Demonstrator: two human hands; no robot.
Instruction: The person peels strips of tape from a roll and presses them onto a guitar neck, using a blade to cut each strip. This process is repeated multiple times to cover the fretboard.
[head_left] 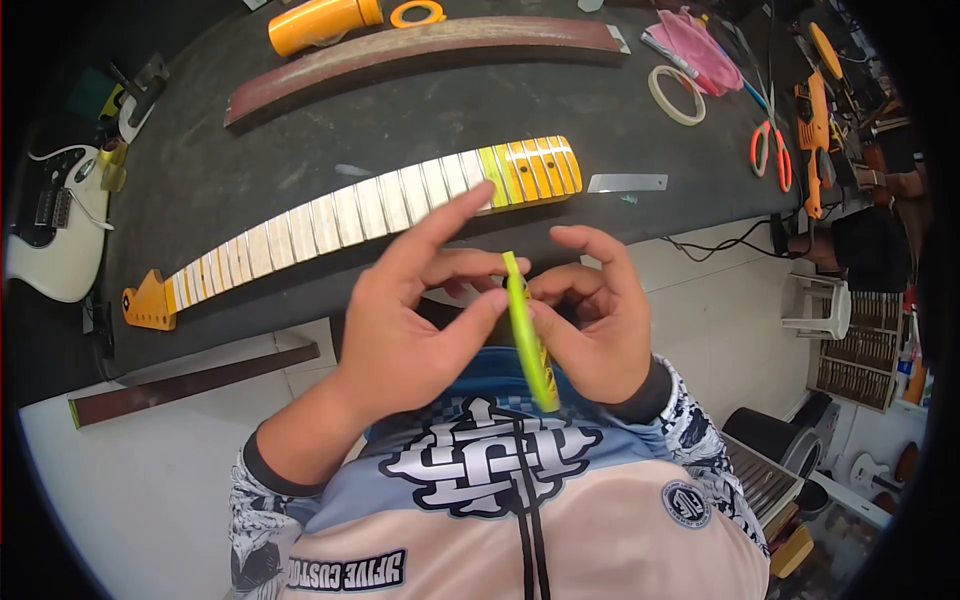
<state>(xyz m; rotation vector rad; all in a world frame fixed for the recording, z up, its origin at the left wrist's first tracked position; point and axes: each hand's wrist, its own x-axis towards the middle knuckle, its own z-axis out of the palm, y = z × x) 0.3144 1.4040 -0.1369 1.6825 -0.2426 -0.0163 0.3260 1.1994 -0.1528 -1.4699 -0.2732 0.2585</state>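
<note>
Between my hands is a neon yellow-green roll of tape (522, 340), seen nearly edge-on. My left hand (415, 315) pinches its upper left side with thumb and a finger, while the index finger stretches up toward the guitar neck. On the other side, my right hand (597, 325) grips the roll between thumb and curled fingers, its index finger raised. Just beyond lies the guitar neck (375, 205), headstock at the left. Pale tape covers much of its fretboard between the frets, and yellow-green strips (495, 175) sit near the amber body end.
On the dark bench are a thin metal plate (628, 183), red-handled scissors (785, 165), a cream tape roll (654, 95), a pink cloth (697, 48), a long sanding beam (430, 52) and an orange cylinder (322, 22). A white guitar body (65, 245) is at left.
</note>
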